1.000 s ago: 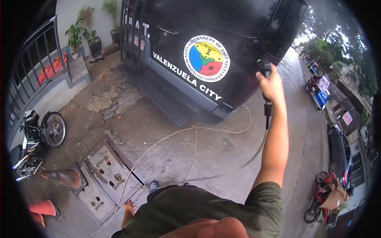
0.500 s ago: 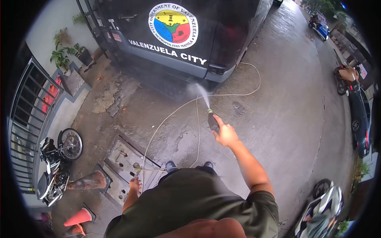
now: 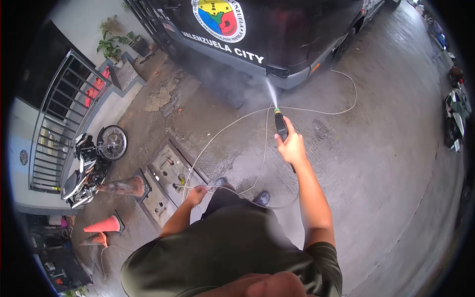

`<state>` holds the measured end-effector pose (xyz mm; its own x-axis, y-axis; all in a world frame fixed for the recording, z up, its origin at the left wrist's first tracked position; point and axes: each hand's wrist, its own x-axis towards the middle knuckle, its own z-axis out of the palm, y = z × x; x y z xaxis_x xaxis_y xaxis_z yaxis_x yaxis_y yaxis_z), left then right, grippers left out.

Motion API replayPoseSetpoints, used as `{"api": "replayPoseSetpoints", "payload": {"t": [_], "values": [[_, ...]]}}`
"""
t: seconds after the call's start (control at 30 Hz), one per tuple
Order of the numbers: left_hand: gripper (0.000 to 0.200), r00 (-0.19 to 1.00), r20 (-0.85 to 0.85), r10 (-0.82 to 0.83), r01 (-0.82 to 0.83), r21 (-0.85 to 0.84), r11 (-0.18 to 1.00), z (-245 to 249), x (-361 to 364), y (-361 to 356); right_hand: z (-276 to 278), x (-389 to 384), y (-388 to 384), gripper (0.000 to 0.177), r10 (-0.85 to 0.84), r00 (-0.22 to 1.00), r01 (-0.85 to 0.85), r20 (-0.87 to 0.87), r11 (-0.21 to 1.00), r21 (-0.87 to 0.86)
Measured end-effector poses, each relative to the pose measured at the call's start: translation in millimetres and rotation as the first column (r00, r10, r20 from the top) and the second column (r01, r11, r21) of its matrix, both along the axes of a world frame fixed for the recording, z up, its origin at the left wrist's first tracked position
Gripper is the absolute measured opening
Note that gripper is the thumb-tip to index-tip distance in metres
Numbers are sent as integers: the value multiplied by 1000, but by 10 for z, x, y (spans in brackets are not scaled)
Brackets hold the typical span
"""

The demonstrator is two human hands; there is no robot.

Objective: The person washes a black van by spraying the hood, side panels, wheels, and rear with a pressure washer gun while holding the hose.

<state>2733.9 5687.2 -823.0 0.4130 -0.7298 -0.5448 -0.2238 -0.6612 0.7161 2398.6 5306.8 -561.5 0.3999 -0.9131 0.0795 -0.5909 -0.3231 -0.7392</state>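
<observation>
My right hand (image 3: pixel 293 147) is wrapped around the grip of a black spray gun (image 3: pixel 281 126) with a green and yellow tip. From the tip a white jet of water (image 3: pixel 271 93) strikes the lower corner of a dark vehicle (image 3: pixel 307 39), where mist hangs. Low at my left side, my left hand (image 3: pixel 197 195) is closed on a thin pale hose (image 3: pixel 330 114). The hose curves past my legs towards the gun and loops over the wet ground near the vehicle. The vehicle's rear panel bears a round city seal (image 3: pixel 220 19) and white lettering.
A motorcycle (image 3: pixel 91 166) stands at the left beside a metal railing (image 3: pixel 62 128). Near it lie a worn cone (image 3: pixel 121 187) and an orange cone (image 3: pixel 102 225). A metal ground cover (image 3: pixel 166 171) lies left of my feet. Another motorcycle (image 3: pixel 456 116) is at the far right.
My view has turned right. The jet has shifted from the lower rear panel to the vehicle's corner. My left hand has come up along the hose, and one foot has stepped.
</observation>
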Motion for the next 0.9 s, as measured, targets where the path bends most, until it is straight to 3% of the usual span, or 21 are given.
{"api": "replayPoseSetpoints", "payload": {"t": [0.1, 0.17, 0.23, 0.27, 0.3, 0.33, 0.37, 0.5, 0.6, 0.67, 0.73, 0.8, 0.87, 0.9], "values": [[38, 1000, -2, 9, -9, 57, 998, 266, -407, 235, 220, 140, -269, 76, 50, 998, -42, -31, 975, 218], [33, 999, 1, 47, -47, 123, 991, 256, -550, 443, 220, 262, -380, 76, 140, 989, -125, -46, 963, 240], [31, 998, 45, -40, 35, 123, 992, -82, -527, 921, 169, 381, -394, 75, 227, 968, -203, -105, 958, 201], [29, 929, 202, -311, 305, 60, 950, -447, -416, 1279, 117, 431, -365, 75, 272, 948, -246, -167, 956, 158], [30, 973, 50, -224, 196, 334, 922, -319, -458, 1349, 61, 470, -352, 75, 283, 936, -258, -210, 956, 139], [30, 994, 105, 3, -61, 548, 834, -90, -609, 1276, 164, 478, -332, 75, 287, 935, -254, -209, 952, 171], [33, 979, 204, -4, -114, 565, 817, 4, -686, 1288, 131, 492, -368, 76, 266, 939, -236, -218, 959, 153], [47, 952, 305, 13, -151, 431, 890, -135, -686, 1050, 269, 555, -515, 77, 237, 946, -212, -221, 969, 128], [56, 955, 291, 62, -159, 321, 934, -163, -651, 237, 277, 733, -837, 73, 239, 950, -223, -203, 970, 99], [65, 951, 307, -36, -24, 191, 981, -317, -667, -257, 341, 951, -1092, 69, 237, 939, -231, -251, 972, 52], [75, 892, 222, -393, 329, 277, 903, 10, -789, -810, 515, 1285, -1299, 69, 246, 926, -210, -286, 966, 151], [79, 847, 141, -513, 489, 174, 855, -236, -990, -1069, 302, 1623, -1646, 71, 264, 897, -261, -355, 964, 58], [82, 795, -220, -566, 596, 100, 797, -607, -1152, -1254, 190, 2057, -1888, 73, 280, 874, -254, -398, 960, 118], [82, 763, -236, -601, 635, 102, 766, -655, -1234, -1258, 113, 2251, -2011, 73, 284, 861, -243, -421, 958, 151]]}}
